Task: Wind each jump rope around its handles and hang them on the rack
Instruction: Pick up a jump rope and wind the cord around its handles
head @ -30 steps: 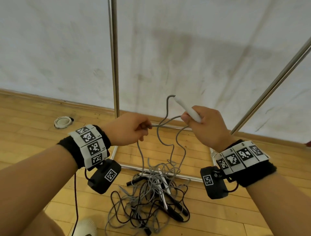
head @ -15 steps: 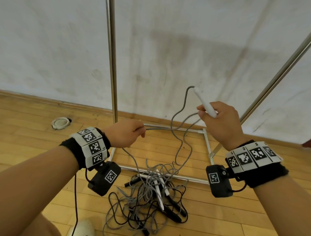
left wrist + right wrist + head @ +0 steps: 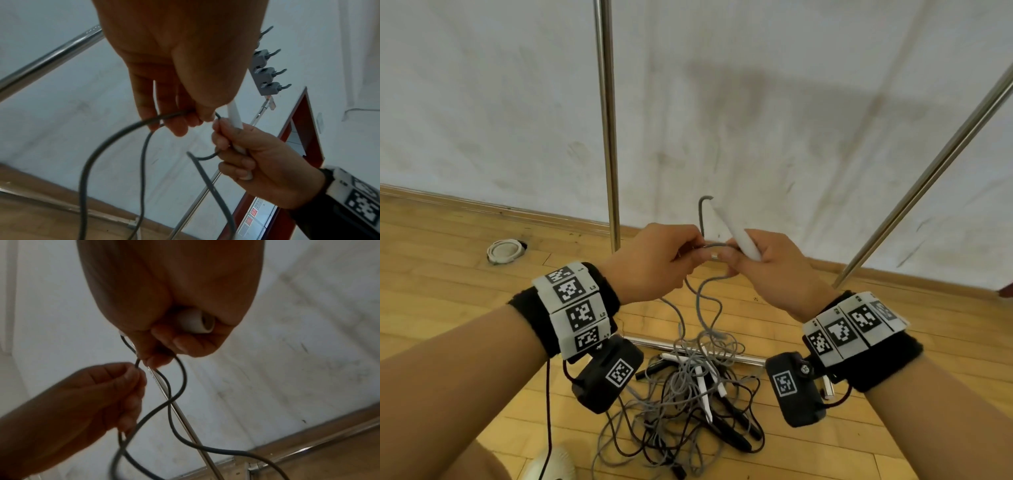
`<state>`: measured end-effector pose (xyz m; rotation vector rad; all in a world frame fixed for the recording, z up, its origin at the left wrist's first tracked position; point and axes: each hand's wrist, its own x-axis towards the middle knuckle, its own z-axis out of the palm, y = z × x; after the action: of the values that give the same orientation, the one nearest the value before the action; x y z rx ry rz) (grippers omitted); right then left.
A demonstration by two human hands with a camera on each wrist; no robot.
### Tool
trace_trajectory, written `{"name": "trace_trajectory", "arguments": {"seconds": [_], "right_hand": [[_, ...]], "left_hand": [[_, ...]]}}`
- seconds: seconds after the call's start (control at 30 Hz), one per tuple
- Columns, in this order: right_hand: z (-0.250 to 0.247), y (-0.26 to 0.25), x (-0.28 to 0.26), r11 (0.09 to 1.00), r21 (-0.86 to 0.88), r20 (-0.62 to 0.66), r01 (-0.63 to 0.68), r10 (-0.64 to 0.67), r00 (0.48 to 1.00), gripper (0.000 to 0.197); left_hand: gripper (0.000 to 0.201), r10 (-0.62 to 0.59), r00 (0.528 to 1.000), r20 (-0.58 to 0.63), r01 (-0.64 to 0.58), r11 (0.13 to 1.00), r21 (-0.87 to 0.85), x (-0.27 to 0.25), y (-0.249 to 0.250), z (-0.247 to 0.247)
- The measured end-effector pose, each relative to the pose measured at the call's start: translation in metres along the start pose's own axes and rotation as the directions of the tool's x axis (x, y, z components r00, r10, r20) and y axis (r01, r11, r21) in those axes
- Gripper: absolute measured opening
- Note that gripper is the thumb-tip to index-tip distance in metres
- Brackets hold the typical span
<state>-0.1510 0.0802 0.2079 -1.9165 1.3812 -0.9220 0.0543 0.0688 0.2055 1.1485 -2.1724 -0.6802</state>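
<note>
- the right hand [image 3: 774, 270] gripped a white handle [image 3: 736, 233], fingers curled around it.
- the left hand [image 3: 654, 263] pinched the grey rope [image 3: 702, 298] just beside it.
- more ropes [image 3: 688, 394] lay tangled on the floor.

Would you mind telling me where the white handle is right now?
In the head view the white handle is centre frame, held in the right hand, beside the left hand that pinches its grey rope, above the tangled pile.
</note>
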Motion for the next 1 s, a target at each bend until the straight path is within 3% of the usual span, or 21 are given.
{"name": "trace_trajectory", "arguments": {"seconds": [0.2, 0.37, 0.53, 0.73, 0.87, 1.0], "right_hand": [[-0.021, -0.005, 0.006, 0.997, 0.04, -0.287, 0.07, -0.056, 0.956, 0.015], [-0.04, -0.003, 0.006, 0.983, 0.115, -0.407, 0.14, -0.082, 0.91, 0.015], [-0.052, 0.01, 0.006, 0.995, 0.079, -0.45, 0.061, -0.019, 0.893, 0.013], [-0.04, 0.019, 0.002, 1.0, -0.005, -0.293, -0.027, 0.025, 0.956, 0.019], [-0.016, 0.011, -0.004, 0.999, -0.032, -0.071, 0.007, -0.009, 0.997, 0.013], [-0.001, -0.002, -0.007, 0.997, 0.009, 0.136, 0.076, -0.077, 0.988, 0.013]], "left_hand": [[0.013, -0.121, 0.943, 0.31, 0.079, 0.986, 0.146, -0.004, -0.033, 0.006], [0.02, -0.198, 0.917, 0.346, 0.162, 0.978, 0.132, -0.005, -0.048, 0.007], [0.032, -0.246, 0.905, 0.347, 0.193, 0.965, 0.18, -0.003, -0.053, 0.003], [0.036, -0.131, 0.959, 0.251, 0.075, 0.972, 0.221, 0.0, -0.035, -0.001], [0.033, 0.004, 0.986, 0.167, -0.035, 0.983, 0.18, 0.003, -0.014, -0.001], [0.032, 0.086, 0.993, 0.076, -0.092, 0.991, 0.092, 0.002, 0.002, -0.002]]}}
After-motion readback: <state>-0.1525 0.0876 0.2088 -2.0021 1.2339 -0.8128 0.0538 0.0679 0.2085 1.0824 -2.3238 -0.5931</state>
